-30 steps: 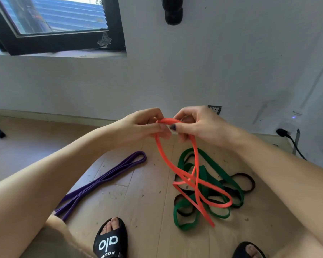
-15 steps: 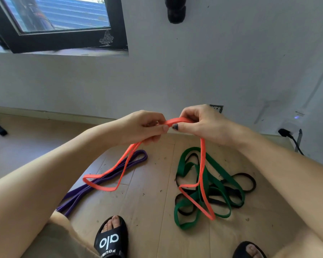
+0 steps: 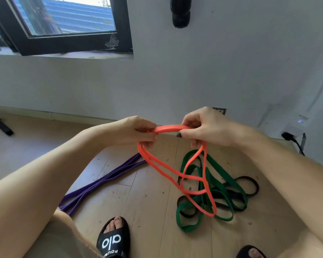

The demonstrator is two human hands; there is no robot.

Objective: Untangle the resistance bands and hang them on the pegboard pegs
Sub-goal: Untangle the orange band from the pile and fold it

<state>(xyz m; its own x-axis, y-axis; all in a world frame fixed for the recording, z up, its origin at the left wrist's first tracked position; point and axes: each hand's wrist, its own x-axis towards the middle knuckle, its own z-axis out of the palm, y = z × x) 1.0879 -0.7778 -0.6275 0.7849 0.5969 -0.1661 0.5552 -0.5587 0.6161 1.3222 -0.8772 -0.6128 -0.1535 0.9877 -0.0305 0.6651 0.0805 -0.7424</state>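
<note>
I hold an orange resistance band [image 3: 168, 128] up in front of me with both hands. My left hand [image 3: 136, 132] pinches one end of its top span and my right hand [image 3: 205, 128] pinches the other. Below, its crossed loops hang down over the floor. A green band [image 3: 220, 174] lies tangled with a black band [image 3: 252, 185] on the wooden floor under the orange loops. To the left, a purple band [image 3: 101, 181] lies stretched out flat. No pegboard is in view.
A black peg-like fixture [image 3: 180, 13] sticks out of the white wall above. A black-framed window [image 3: 63, 25] is at upper left. A plug and cable [image 3: 293, 140] sit at the right wall. My sandalled feet [image 3: 114, 237] stand near the bands.
The orange loop that hung out to the left has swung back to the middle. My hands have moved apart, stretching a short span of orange band between them.
</note>
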